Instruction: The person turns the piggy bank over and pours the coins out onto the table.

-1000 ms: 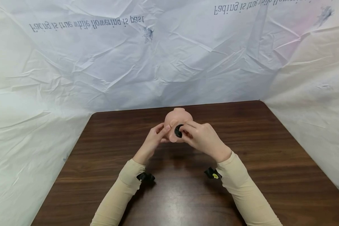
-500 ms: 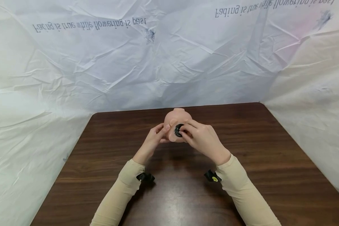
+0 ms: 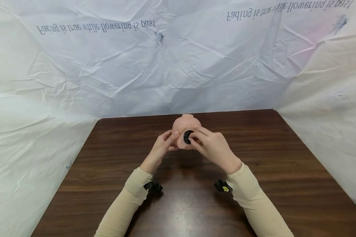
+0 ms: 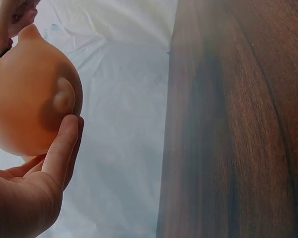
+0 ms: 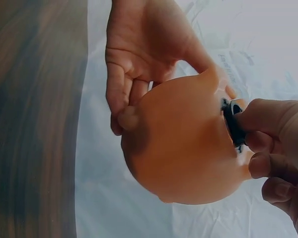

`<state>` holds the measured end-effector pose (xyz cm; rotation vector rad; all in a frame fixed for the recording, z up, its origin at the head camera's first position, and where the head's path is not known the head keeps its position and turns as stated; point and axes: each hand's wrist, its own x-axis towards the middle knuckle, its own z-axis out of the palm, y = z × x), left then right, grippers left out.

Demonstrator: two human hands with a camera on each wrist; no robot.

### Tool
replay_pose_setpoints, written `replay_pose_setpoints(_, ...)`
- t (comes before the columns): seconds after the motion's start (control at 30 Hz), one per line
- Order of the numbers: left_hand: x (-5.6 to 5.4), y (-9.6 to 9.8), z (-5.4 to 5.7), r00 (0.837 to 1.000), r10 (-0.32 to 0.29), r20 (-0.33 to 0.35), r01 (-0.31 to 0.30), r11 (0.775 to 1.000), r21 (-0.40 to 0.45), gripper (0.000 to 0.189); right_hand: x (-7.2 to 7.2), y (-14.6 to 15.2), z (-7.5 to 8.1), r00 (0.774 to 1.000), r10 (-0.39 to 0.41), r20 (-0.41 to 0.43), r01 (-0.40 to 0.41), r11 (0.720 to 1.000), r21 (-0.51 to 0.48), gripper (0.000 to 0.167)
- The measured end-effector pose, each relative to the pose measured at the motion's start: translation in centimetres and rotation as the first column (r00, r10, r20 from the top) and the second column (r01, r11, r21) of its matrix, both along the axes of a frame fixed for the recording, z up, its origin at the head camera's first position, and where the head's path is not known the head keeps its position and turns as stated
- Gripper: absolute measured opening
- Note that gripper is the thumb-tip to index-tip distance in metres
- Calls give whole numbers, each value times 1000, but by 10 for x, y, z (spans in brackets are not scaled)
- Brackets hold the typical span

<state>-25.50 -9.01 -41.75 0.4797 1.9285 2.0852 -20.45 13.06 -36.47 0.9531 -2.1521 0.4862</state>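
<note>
A rounded pink piggy bank (image 3: 186,123), orange-looking in the wrist views, is held above the table with its stubby-footed underside turned up toward the head camera. My left hand (image 3: 161,144) grips it from the left, thumb on the underside and fingers behind. A curled bump (image 4: 64,96) shows near the fingertips in the left wrist view. Set at the underside is a round black plug (image 5: 232,124). Thumb and forefinger of my right hand (image 3: 215,146) pinch this plug, covering part of it. How deep the plug sits cannot be told.
The dark brown wooden table (image 3: 106,164) has its far edge just beyond the piggy bank. White wrinkled sheeting (image 3: 130,75) with printed lettering hangs behind and on both sides. Black straps (image 3: 153,187) are at both sleeve cuffs.
The right fingers have shifted slightly on the black plug, and their grip on it stays. The piggy bank and left hand keep nearly the same place; the head view has tilted a little.
</note>
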Motion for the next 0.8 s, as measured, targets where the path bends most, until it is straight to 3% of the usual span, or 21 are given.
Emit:
replay_pose_setpoints(0.3, 0, 0, -1, 1000, 5, -4, -5, 1000, 20, 58, 2, -1, 2, 1000, 24, -11, -24, 999, -38, 11)
replay_pose_setpoints(0.47, 0, 0, 0, 1000, 15, -20, -15, 1000, 22, 57, 0, 3, 1, 999, 32, 0, -32, 993, -117, 11)
replay_pose_setpoints(0.8, 0, -2, 2, 999, 32, -32, -31, 999, 13, 58, -3, 34, 14, 998, -64, -2, 61, 958, -279, 8)
